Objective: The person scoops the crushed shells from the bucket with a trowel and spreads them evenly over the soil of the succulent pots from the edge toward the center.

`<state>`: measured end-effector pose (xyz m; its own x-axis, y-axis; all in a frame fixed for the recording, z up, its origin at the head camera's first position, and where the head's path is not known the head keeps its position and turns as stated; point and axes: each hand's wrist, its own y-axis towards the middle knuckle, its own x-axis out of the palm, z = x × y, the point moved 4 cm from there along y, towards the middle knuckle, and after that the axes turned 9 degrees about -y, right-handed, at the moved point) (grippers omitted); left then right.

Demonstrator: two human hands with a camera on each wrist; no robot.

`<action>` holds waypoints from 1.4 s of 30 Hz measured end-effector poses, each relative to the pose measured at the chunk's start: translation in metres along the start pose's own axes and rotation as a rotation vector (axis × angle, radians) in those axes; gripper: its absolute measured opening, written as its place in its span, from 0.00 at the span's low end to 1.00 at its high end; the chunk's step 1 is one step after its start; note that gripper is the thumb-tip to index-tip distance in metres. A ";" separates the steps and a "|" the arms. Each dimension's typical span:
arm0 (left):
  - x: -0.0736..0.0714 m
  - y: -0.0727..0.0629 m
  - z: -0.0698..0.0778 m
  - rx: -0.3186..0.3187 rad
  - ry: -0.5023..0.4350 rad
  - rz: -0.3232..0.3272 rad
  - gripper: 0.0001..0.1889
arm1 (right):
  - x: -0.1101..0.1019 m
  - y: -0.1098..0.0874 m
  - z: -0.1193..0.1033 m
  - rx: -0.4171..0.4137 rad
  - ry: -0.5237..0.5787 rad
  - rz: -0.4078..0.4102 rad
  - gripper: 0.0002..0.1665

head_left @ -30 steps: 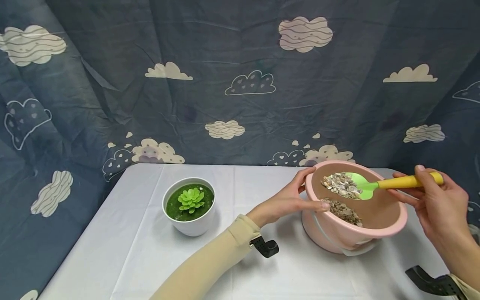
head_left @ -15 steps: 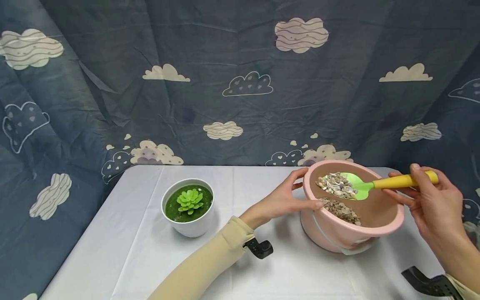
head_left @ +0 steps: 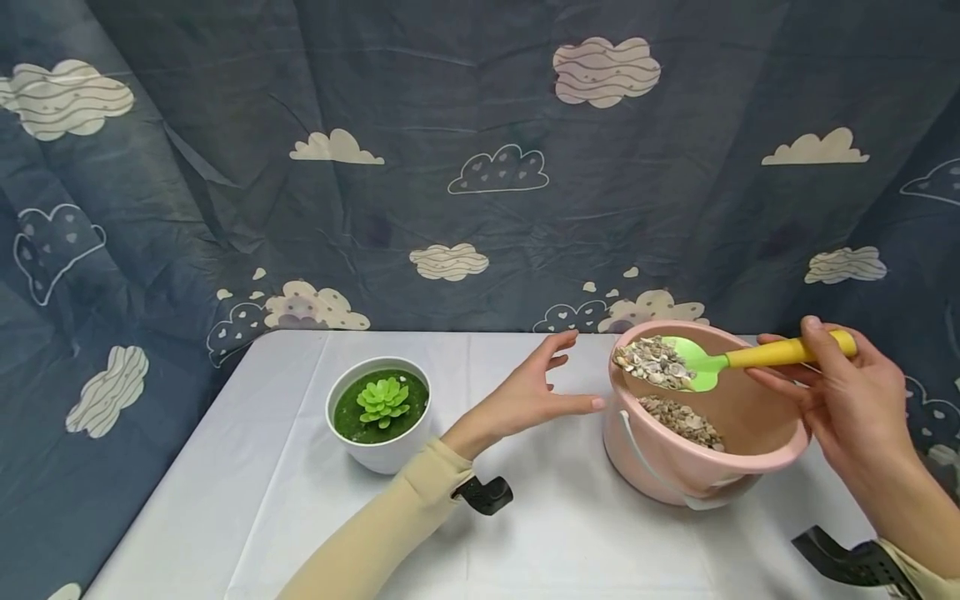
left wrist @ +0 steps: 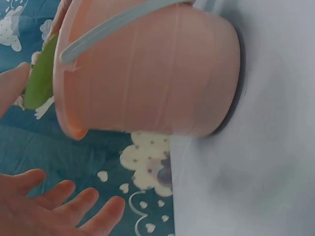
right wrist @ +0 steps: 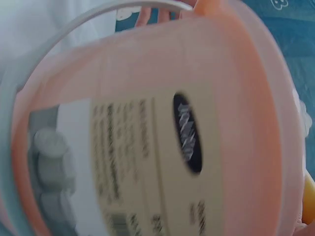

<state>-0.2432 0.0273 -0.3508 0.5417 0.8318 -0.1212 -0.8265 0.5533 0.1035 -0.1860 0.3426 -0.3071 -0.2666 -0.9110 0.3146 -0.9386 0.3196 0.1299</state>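
Observation:
My right hand (head_left: pixel 855 400) grips the yellow handle of a small shovel (head_left: pixel 780 352), whose green scoop is heaped with shell grit (head_left: pixel 654 363). The scoop is held level above the left part of a pink bucket (head_left: pixel 697 471), and more of the same grit (head_left: pixel 682 421) lies inside. Between the bucket and the plant, my left hand (head_left: pixel 521 396) hangs over the table with thumb and fingers spread, apart from the bucket and holding nothing. In the left wrist view the scoop's green underside (left wrist: pixel 42 76) shows beyond the bucket rim.
A white pot (head_left: pixel 386 457) with a green succulent (head_left: pixel 382 402) stands left of my left hand. The bucket's grey handle (head_left: pixel 660 479) hangs down its front, and a label (right wrist: pixel 157 162) is on its side. Behind the white-covered table (head_left: pixel 300 500) hangs a dark cloud-print cloth (head_left: pixel 390 217).
My left hand has let go of the bucket rim and moved left. The loaded shovel in my right hand has shifted left and slightly up. The bucket has stayed in place.

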 end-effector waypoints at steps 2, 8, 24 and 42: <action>-0.005 -0.004 0.001 0.005 0.033 0.018 0.49 | 0.005 -0.001 0.000 0.009 0.014 -0.023 0.18; -0.018 -0.016 0.008 0.012 0.138 0.062 0.51 | 0.023 -0.002 0.003 0.026 0.065 -0.088 0.16; -0.056 -0.055 0.021 0.032 0.296 0.147 0.52 | 0.065 -0.011 0.011 0.080 0.059 -0.164 0.22; -0.097 -0.104 0.033 0.056 0.574 0.271 0.53 | 0.115 -0.023 0.017 0.079 0.136 -0.307 0.22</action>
<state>-0.2048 -0.1099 -0.3175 0.1337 0.7951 -0.5916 -0.9050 0.3412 0.2541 -0.1986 0.2262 -0.2899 0.0577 -0.9169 0.3950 -0.9859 0.0098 0.1669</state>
